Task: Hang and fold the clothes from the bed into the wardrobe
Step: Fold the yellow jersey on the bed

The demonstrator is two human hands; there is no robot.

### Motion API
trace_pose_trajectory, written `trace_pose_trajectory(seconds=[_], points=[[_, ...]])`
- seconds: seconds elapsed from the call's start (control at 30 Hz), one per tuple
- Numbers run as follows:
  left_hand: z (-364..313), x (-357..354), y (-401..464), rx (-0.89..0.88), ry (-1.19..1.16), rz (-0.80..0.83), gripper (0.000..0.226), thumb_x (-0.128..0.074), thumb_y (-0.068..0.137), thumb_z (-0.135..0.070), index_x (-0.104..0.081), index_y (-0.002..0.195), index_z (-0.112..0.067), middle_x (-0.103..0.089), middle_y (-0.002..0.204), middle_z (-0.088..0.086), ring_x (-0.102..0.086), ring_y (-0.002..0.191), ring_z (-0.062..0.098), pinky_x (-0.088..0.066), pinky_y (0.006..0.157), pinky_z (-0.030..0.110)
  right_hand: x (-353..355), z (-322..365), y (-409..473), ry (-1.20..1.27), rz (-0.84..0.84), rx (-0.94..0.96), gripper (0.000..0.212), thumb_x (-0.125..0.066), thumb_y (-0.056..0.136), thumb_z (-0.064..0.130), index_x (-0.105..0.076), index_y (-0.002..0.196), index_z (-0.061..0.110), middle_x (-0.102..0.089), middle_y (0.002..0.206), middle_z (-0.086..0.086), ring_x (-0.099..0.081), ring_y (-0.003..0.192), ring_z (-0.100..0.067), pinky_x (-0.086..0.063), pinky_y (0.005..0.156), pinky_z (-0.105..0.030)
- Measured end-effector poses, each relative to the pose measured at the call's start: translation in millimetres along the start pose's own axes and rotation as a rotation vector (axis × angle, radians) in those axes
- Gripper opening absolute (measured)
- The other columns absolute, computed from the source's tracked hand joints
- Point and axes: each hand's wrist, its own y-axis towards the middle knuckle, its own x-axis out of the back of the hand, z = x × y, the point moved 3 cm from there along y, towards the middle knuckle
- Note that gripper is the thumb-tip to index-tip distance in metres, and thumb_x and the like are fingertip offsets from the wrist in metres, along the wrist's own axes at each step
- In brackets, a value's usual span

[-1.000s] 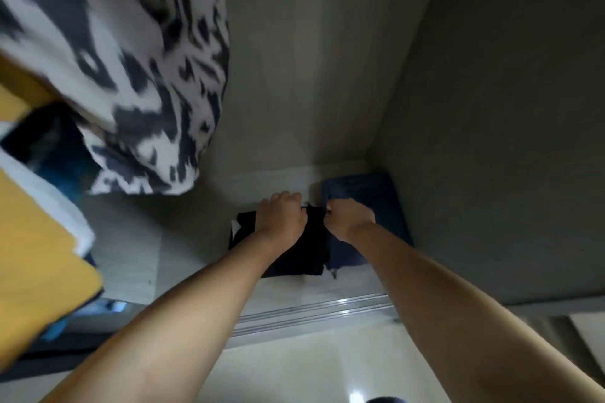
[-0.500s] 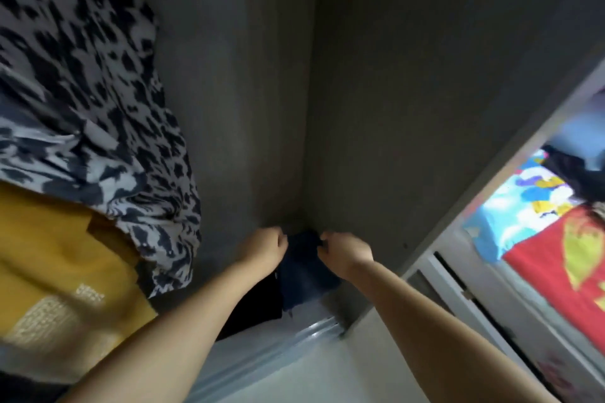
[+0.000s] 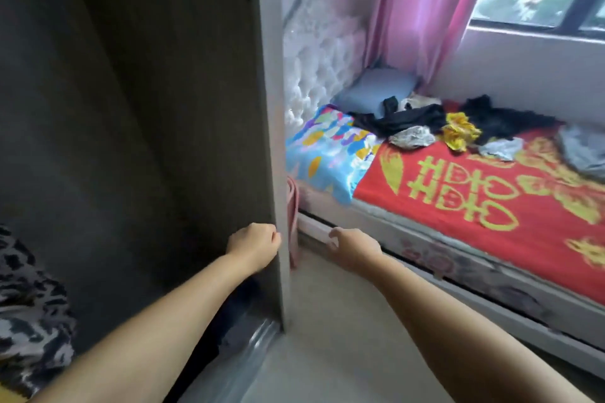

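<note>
My left hand [image 3: 253, 244] hangs loosely curled by the wardrobe [image 3: 268, 141] edge, holding nothing. My right hand [image 3: 352, 247] is relaxed and empty beside it. The clothes [image 3: 412, 121] lie heaped on the bed [image 3: 491, 206].

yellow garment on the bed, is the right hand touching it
Apart. The head view shows the right hand low beside the bed frame, holding nothing, while the yellow garment lies far up on the red blanket.

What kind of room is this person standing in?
Most likely a home bedroom: a bed strewn with loose clothes, a wardrobe beside it, and a pink curtain at the window.
</note>
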Motion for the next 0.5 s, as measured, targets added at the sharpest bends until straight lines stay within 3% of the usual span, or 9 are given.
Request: trace_pose_trajectory(seconds=[0.13, 0.27, 0.5], points=[[-114, -16, 26, -0.203, 0.012, 0.018, 0.029, -0.039, 0.097, -0.032, -0.061, 0.089, -0.015, -0.067, 0.105, 0.011, -0.061, 0.100, 0.033, -0.046, 0.078, 0.034, 37, -105, -24, 0.018, -0.051, -0.142, 0.031, -0.037, 0.098, 0.031, -0.060, 0.112, 0.015, -0.064, 0.118, -0.009, -0.059, 0.108, -0.030, -0.045, 0.081, -0.034], [-227, -38, 60, -0.329, 0.016, 0.026, 0.030, -0.040, 0.097, -0.033, -0.063, 0.093, -0.014, -0.066, 0.106, 0.011, -0.060, 0.102, 0.033, -0.044, 0.076, 0.034, 66, -207, -42, -0.076, -0.010, -0.203, 0.031, -0.037, 0.100, 0.027, -0.057, 0.121, 0.017, -0.060, 0.122, -0.006, -0.061, 0.104, -0.029, -0.048, 0.080, -0.036], [-405, -80, 79, -0.519, -0.058, 0.123, 0.033, -0.039, 0.098, -0.032, -0.056, 0.080, -0.011, -0.061, 0.081, 0.005, -0.058, 0.077, 0.028, -0.038, 0.061, 0.033, 125, -393, -99, 0.051, -0.109, -0.496, 0.032, -0.037, 0.100, 0.035, -0.058, 0.113, 0.016, -0.065, 0.102, -0.002, -0.064, 0.086, -0.021, -0.053, 0.074, -0.035]])
